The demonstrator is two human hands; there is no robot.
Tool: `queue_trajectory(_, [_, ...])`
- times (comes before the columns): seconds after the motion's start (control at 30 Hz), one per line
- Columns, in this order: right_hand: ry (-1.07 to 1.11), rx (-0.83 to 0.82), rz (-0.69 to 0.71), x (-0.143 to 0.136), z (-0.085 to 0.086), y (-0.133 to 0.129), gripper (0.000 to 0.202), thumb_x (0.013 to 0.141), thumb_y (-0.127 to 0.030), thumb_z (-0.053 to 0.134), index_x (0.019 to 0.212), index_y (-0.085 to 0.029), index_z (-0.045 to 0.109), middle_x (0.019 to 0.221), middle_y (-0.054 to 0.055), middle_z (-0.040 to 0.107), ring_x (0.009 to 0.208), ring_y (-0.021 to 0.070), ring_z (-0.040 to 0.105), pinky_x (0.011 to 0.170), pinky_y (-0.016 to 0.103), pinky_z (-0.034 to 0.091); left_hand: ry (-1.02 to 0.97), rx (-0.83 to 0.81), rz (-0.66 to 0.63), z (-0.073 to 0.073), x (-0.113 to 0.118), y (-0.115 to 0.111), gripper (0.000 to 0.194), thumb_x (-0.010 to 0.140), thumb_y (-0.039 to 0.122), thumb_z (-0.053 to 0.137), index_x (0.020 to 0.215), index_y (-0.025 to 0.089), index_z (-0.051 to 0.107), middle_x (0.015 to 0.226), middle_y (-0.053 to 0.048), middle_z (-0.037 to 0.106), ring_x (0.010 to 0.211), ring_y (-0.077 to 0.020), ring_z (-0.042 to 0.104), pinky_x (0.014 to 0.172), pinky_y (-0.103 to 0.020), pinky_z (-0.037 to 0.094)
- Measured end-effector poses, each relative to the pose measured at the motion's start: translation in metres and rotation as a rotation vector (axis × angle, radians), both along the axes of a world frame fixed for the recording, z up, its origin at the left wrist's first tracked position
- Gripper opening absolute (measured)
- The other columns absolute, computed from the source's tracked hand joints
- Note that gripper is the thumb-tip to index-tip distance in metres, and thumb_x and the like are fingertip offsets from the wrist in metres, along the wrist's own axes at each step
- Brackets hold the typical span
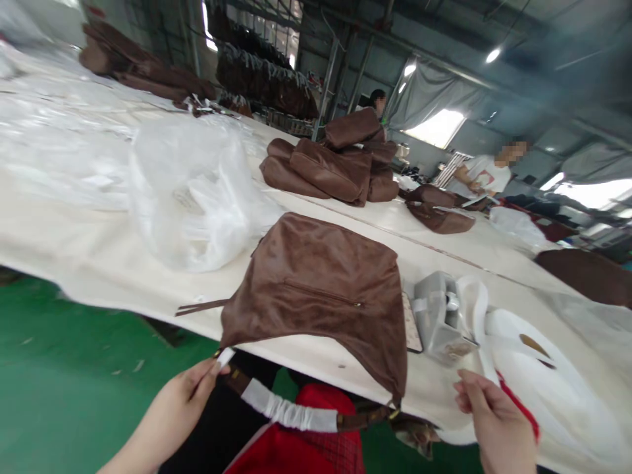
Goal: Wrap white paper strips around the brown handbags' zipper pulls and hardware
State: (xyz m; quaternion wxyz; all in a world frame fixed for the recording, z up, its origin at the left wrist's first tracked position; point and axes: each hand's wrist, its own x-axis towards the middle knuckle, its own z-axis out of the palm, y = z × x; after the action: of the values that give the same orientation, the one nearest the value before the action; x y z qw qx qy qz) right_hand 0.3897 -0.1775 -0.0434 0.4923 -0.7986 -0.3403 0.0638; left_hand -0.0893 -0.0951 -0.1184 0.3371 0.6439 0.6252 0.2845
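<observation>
Several brown bags [148,69] lie heaped at the far left, too overlapped to count. Nearer, one translucent plastic bag [192,191] bulges on the table [99,253] — pale, crumpled stuff shows through it, too blurred to name. The left hand [197,385] is closed, thumb against fingers, pinching the left end of a white-wrapped strap [353,421]. That strap belongs to one brown handbag [316,276], lying at the table's near edge, middle of the scene, one zip across its front; its inside is hidden. Farther off sits a second heap of brown bags [330,161]. Right of the handbag stands one grey dispenser [437,322]. The right hand [488,411] has curled fingers — whether they grip anything, I cannot tell.
</observation>
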Motion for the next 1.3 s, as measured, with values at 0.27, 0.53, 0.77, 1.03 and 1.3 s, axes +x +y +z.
queue_trajectory(0.27, [0.465,-0.254,0.865,-0.199,-0.009,0.042,0.035,0.081,-0.055,0.059,0.075,-0.020,0.065,0.054,-0.001,0.057,0.047,0.0120,0.051,0.049,0.023,0.042,-0.081,-0.083,0.030,0.021,0.005,-0.017,0.036,0.091,0.039,0.036,0.081,0.019,0.064,0.074,-0.003,0.066,0.072,-0.0192,0.061,0.070,-0.027,0.046])
queue_trajectory(0.53, [0.699,-0.459,1.279,-0.315,-0.057,0.093,0.034,0.082,-0.050,0.056,0.075,-0.017,0.061,0.052,-0.005,0.054,0.037,0.0054,0.041,0.039,0.017,0.029,-0.082,-0.070,-0.005,0.023,0.003,-0.022,0.028,0.092,0.028,0.035,0.074,0.020,0.056,0.072,-0.004,0.063,0.069,-0.0175,0.057,0.067,-0.025,0.041])
queue_trajectory(0.77, [0.550,-0.558,1.215,-0.328,-0.076,0.103,0.038,0.083,-0.053,0.053,0.068,-0.018,0.059,0.046,-0.005,0.052,0.032,0.0055,0.038,0.034,0.017,0.025,0.032,-0.039,-0.047,0.022,0.000,-0.021,0.023,0.089,0.018,0.034,0.074,0.021,0.052,0.072,-0.003,0.061,0.069,-0.0169,0.056,0.066,-0.025,0.039])
queue_trajectory(1.03, [0.297,-0.443,1.188,-0.324,-0.069,0.099,0.039,0.086,-0.048,0.051,0.061,-0.019,0.057,0.049,-0.001,0.055,0.042,0.0092,0.047,0.042,0.020,0.033,-0.104,-0.076,-0.062,0.026,0.002,-0.018,0.031,0.095,0.030,0.031,0.073,0.019,0.051,0.072,-0.002,0.059,0.068,-0.0158,0.053,0.067,-0.026,0.039])
queue_trajectory(1.3, [0.668,-0.622,1.291,-0.314,-0.076,0.098,0.031,0.080,-0.046,0.054,0.082,-0.016,0.064,0.063,-0.001,0.061,0.047,0.0087,0.054,0.044,0.019,0.041,-0.449,-0.392,0.093,0.010,0.001,-0.011,0.032,0.090,0.040,0.039,0.070,0.018,0.050,0.054,0.005,0.041,0.046,-0.0083,0.033,0.047,-0.022,0.027])
